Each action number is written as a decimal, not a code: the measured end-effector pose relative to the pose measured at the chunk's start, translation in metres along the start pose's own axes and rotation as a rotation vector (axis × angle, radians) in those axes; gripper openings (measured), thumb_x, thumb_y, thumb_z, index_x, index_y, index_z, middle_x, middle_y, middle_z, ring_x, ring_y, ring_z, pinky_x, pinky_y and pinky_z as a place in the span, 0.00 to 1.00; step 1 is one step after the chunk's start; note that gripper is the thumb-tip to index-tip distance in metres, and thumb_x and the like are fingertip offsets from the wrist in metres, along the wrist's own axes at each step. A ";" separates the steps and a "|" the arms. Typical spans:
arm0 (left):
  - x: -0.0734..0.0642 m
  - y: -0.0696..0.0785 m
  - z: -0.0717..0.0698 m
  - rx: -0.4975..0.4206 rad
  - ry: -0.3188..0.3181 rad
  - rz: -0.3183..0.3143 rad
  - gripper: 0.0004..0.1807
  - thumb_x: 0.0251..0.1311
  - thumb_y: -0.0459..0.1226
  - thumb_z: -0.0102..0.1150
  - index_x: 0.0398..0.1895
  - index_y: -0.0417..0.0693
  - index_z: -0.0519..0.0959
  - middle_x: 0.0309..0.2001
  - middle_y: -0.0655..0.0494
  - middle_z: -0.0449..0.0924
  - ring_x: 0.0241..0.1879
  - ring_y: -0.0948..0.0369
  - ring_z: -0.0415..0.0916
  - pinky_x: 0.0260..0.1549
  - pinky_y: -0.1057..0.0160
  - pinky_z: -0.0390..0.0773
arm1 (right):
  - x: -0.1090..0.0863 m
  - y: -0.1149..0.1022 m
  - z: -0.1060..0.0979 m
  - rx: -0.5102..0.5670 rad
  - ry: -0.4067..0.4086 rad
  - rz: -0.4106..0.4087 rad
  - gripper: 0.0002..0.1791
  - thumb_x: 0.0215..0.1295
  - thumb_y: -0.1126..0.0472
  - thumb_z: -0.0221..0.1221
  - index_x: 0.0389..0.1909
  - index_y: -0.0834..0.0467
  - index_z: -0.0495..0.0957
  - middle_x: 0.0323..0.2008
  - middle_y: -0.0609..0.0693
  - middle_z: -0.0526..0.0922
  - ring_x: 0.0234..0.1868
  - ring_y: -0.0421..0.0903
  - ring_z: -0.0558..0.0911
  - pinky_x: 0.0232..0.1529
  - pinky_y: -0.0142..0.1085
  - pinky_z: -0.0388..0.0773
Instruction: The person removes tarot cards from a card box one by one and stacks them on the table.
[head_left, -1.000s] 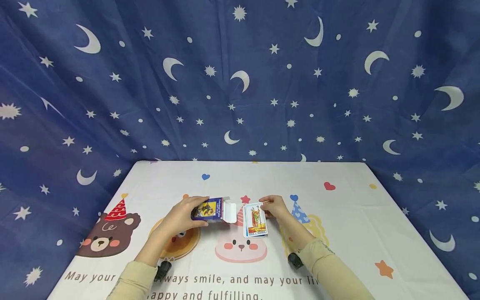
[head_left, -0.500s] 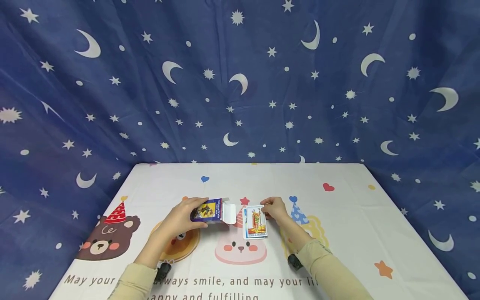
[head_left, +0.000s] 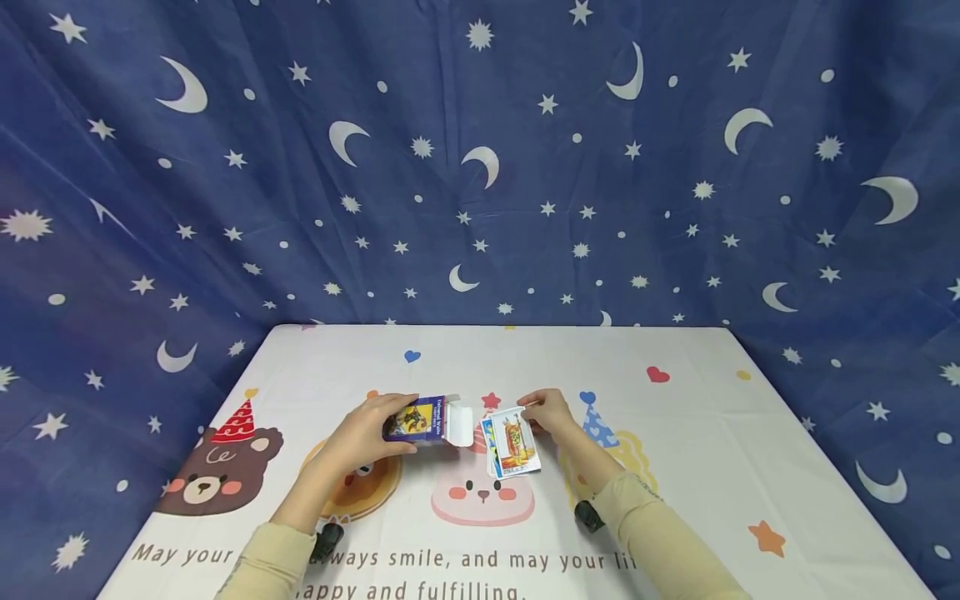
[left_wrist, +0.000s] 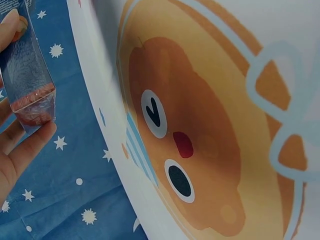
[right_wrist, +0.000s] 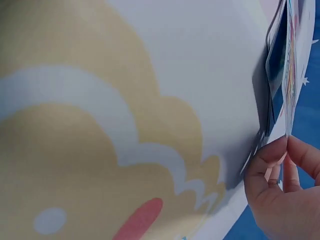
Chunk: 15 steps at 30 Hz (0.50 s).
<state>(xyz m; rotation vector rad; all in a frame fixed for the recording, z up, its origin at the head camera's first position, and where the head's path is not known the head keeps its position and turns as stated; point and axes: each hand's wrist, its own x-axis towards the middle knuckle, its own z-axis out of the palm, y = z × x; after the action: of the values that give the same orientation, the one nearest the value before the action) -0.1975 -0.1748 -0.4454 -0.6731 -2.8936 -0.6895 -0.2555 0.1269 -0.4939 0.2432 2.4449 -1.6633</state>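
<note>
My left hand (head_left: 372, 432) grips a blue tarot card box (head_left: 415, 419) by its left end, fingers over the far side and thumb on the near side. The box's white end flap (head_left: 459, 427) stands open toward the right. In the left wrist view, the clear-wrapped end of the box (left_wrist: 34, 102) shows between the fingers. My right hand (head_left: 549, 412) pinches the upper right corner of a picture card (head_left: 517, 442) between thumb and forefinger. This card lies slanted over a small stack of cards (head_left: 490, 442), whose left edge peeks out. The right wrist view shows it lifted off those below.
A white cloth with printed animals and lettering covers the table (head_left: 697, 400). Behind it hangs a blue curtain (head_left: 405, 275) with stars and moons. A black wrist device (head_left: 588, 517) sits under the right forearm, another black device (head_left: 327, 542) by the left.
The top card has turned in my right hand, its lower end swinging right, so more of the blue and yellow card beneath shows. My left hand and the box have stayed in place.
</note>
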 end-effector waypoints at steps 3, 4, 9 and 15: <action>0.000 0.001 0.000 -0.001 0.003 0.000 0.42 0.41 0.47 0.75 0.63 0.49 0.70 0.60 0.46 0.74 0.59 0.46 0.71 0.57 0.43 0.72 | 0.000 -0.001 0.000 -0.005 -0.020 -0.015 0.11 0.55 0.75 0.56 0.40 0.71 0.79 0.23 0.49 0.75 0.20 0.38 0.73 0.18 0.25 0.73; 0.000 0.001 0.000 -0.002 0.003 0.000 0.42 0.41 0.47 0.75 0.63 0.49 0.70 0.60 0.46 0.74 0.59 0.46 0.71 0.57 0.43 0.72 | -0.001 -0.001 0.001 -0.008 -0.027 -0.020 0.11 0.55 0.76 0.56 0.40 0.71 0.79 0.23 0.49 0.75 0.20 0.38 0.73 0.18 0.26 0.73; 0.002 0.002 -0.001 -0.004 -0.002 -0.002 0.42 0.41 0.47 0.75 0.64 0.50 0.70 0.60 0.46 0.73 0.60 0.46 0.70 0.58 0.43 0.71 | -0.003 -0.004 0.004 -0.035 -0.028 -0.052 0.10 0.54 0.76 0.56 0.38 0.72 0.79 0.22 0.49 0.75 0.20 0.39 0.72 0.18 0.27 0.73; 0.002 0.003 0.000 -0.004 -0.004 -0.005 0.42 0.41 0.47 0.75 0.64 0.50 0.70 0.60 0.46 0.73 0.60 0.46 0.70 0.58 0.43 0.71 | -0.004 -0.005 0.006 -0.063 -0.005 -0.060 0.09 0.52 0.75 0.57 0.35 0.71 0.79 0.22 0.49 0.75 0.20 0.39 0.71 0.18 0.26 0.71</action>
<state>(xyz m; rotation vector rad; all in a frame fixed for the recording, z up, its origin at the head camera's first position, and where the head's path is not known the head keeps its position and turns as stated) -0.1982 -0.1720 -0.4438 -0.6683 -2.8993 -0.6960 -0.2528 0.1197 -0.4903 0.1582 2.5198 -1.6055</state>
